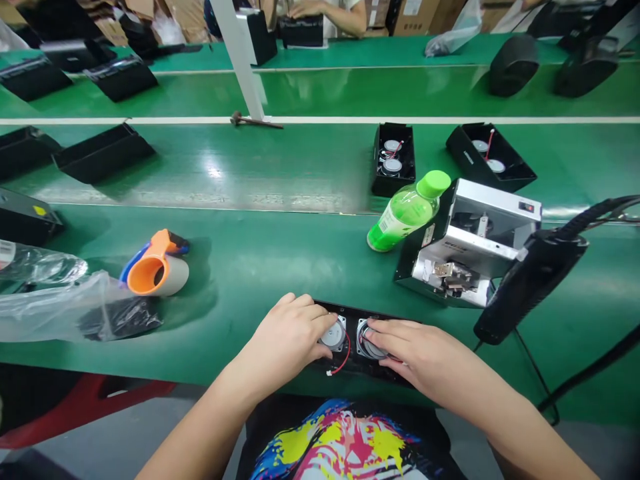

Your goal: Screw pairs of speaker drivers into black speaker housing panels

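Observation:
A black speaker housing (350,353) lies at the near edge of the green bench, with two round silver speaker drivers set in it. My left hand (293,337) rests on the left driver (334,333), fingers curled down against it. My right hand (415,353) lies over the right driver (369,340), fingers pressed together on it. A red wire (343,363) with a white plug loops out below the drivers.
A green bottle (407,212) leans against a silver machine (470,243); a black power screwdriver (533,283) hangs at the right. An orange tape dispenser (156,268) and a plastic bag (55,307) lie at the left. Black housings (394,160) sit on the conveyor. Another person's arm (330,13) shows at the far side.

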`<move>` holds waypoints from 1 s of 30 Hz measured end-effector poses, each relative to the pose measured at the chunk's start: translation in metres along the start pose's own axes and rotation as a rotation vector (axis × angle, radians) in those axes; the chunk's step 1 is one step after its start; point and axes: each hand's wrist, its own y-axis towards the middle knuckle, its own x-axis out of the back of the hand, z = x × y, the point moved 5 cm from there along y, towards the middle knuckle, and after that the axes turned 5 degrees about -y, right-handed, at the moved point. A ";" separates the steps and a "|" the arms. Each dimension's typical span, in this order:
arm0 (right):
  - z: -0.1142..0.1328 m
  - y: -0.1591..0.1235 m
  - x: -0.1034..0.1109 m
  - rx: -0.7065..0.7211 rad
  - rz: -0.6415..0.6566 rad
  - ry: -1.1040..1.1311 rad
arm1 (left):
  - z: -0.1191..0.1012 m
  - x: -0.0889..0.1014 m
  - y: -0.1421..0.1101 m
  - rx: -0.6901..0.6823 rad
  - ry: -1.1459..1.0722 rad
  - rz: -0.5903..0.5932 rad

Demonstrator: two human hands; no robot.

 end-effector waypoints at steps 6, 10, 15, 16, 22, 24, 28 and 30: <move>-0.002 0.005 0.002 0.013 0.030 0.050 | 0.004 -0.002 0.001 -0.008 -0.021 -0.018; -0.003 0.005 0.004 0.042 0.014 0.081 | 0.003 -0.002 0.001 0.012 -0.033 -0.030; -0.005 0.006 0.003 0.034 0.009 0.065 | 0.003 -0.001 0.003 0.009 -0.030 -0.014; -0.005 0.006 0.002 0.032 0.017 0.061 | 0.003 -0.001 0.004 0.007 -0.029 -0.016; 0.000 0.001 0.001 0.017 0.034 -0.009 | 0.003 -0.001 0.004 -0.002 -0.039 -0.028; 0.002 -0.003 0.002 0.016 0.008 -0.042 | 0.004 -0.001 0.004 0.011 -0.052 -0.027; 0.003 -0.009 0.003 0.019 -0.057 -0.077 | 0.004 -0.001 0.004 0.024 -0.081 -0.032; 0.003 -0.010 0.003 0.016 -0.075 -0.084 | 0.004 -0.001 0.004 0.025 -0.089 -0.032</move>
